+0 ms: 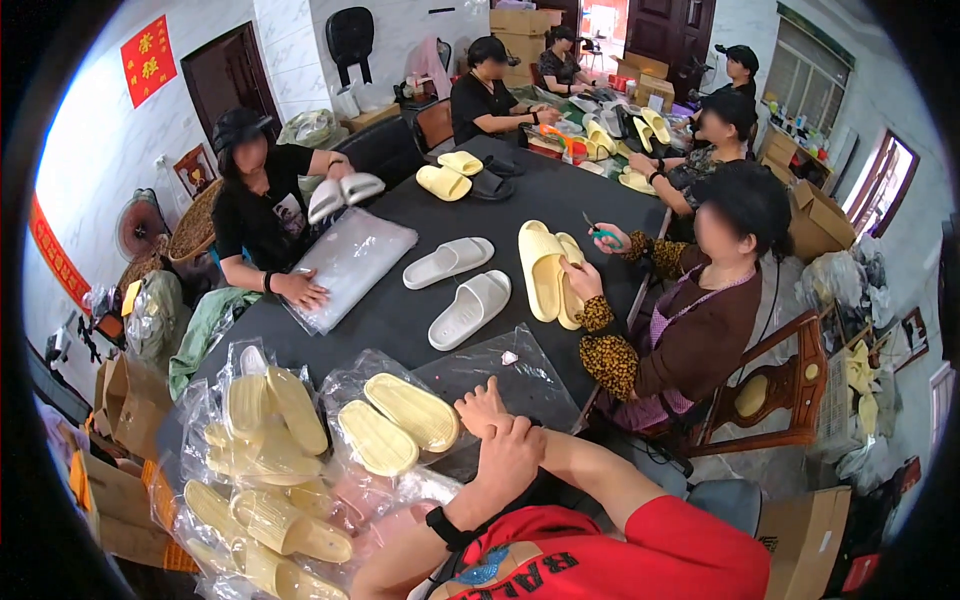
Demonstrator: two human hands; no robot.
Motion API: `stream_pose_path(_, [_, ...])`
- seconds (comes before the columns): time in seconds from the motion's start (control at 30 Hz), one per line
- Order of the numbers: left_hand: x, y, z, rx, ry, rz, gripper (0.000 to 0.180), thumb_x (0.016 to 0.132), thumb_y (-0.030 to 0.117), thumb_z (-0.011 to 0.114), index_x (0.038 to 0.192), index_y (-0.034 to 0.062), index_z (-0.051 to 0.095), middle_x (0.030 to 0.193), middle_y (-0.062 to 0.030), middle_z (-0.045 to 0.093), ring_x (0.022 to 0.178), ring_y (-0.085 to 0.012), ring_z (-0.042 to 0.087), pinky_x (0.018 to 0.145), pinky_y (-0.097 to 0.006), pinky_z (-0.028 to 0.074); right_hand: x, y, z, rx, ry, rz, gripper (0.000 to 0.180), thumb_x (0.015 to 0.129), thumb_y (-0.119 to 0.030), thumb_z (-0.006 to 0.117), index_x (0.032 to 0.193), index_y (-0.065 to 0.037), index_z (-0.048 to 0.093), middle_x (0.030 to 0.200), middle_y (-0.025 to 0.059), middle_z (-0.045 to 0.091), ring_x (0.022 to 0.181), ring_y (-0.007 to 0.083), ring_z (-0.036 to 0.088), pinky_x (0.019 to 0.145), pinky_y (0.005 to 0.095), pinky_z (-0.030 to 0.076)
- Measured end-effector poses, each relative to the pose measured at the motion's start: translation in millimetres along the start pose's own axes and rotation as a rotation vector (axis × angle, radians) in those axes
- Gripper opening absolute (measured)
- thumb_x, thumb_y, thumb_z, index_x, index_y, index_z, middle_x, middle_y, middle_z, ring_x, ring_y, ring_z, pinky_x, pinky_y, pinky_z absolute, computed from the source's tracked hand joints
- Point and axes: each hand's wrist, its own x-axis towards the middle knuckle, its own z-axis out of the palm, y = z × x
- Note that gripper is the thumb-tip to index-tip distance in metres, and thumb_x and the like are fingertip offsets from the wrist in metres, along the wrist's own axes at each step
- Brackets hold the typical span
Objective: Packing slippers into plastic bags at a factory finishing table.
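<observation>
My right hand (pixel 481 403) lies on the near edge of the black table (pixel 400 320), fingers loosely spread on a flat clear plastic bag (pixel 500 368). Across my right wrist rests my left hand (pixel 512 452), its fingers curled and holding no object; a black watch sits on that wrist. Just left of my hands is a pair of pale yellow slippers (pixel 398 422), soles up, inside a clear bag. Neither hand touches the slippers.
Several bagged yellow slippers (pixel 265 480) are piled at my left. Two white slippers (pixel 460 290) lie mid-table. A person on the right handles yellow slippers (pixel 548 272) with scissors (pixel 602 234). Another on the left presses a stack of clear bags (pixel 350 262). More people work at the far end.
</observation>
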Motion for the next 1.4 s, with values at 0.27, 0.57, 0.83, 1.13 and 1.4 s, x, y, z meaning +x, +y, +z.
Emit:
stream_pose_path(0.27, [0.8,-1.3,11.3,-0.323,0.005,-0.119,0.015,0.077,0.014,0.054,0.089,0.0051,0.059,0.080,-0.0135,0.054,0.075,-0.0303,0.056,0.065,-0.038,0.047,5.9,13.6,-19.5,0.240,0.184,0.158,0.020,0.079,-0.025,0.052,0.093,-0.015,0.061,0.091,0.0069,0.063,0.092,0.0272,0.057,0.086,0.0577,0.028])
stream_pose_path(0.57, [-5.7,15.1,3.8,-0.342,0.001,-0.118,0.017,0.075,0.011,0.055,0.090,0.0040,0.058,0.078,-0.0130,0.054,0.075,-0.0296,0.056,0.064,-0.038,0.048,29.7,19.9,10.3,1.651,0.677,0.596,0.018,0.079,-0.019,0.057,0.094,-0.010,0.061,0.079,0.0033,0.063,0.074,0.0171,0.061,0.067,0.0298,0.048])
stream_pose_path(0.83, [-28.0,28.5,9.6,-0.186,0.011,-0.077,0.029,0.072,0.009,0.054,0.101,0.0041,0.055,0.077,-0.0096,0.049,0.070,-0.0245,0.055,0.059,-0.033,0.047,10.0,32.5,-10.8,2.516,0.627,1.034,0.010,0.082,-0.018,0.054,0.091,-0.023,0.054,0.081,-0.0054,0.056,0.069,0.0092,0.052,0.058,0.0274,0.039])
stream_pose_path(1.13, [-29.5,19.5,-3.0,-0.129,0.119,0.025,0.035,0.068,0.009,0.056,0.104,0.0070,0.054,0.072,-0.0050,0.049,0.066,-0.0195,0.051,0.053,-0.031,0.039,6.8,46.8,-39.7,2.496,0.853,0.904,0.011,0.082,-0.017,0.054,0.091,-0.022,0.054,0.078,-0.0048,0.053,0.067,0.0085,0.049,0.056,0.0263,0.038])
stream_pose_path(1.4, [-32.4,29.1,-5.4,-0.235,0.120,-0.027,0.025,0.065,0.009,0.057,0.090,0.0090,0.054,0.065,-0.0038,0.049,0.059,-0.0206,0.051,0.054,-0.033,0.039,1.4,31.8,-50.0,2.308,0.926,0.827,0.011,0.082,-0.016,0.054,0.094,-0.018,0.056,0.079,-0.0029,0.056,0.063,0.0082,0.050,0.053,0.0234,0.039])
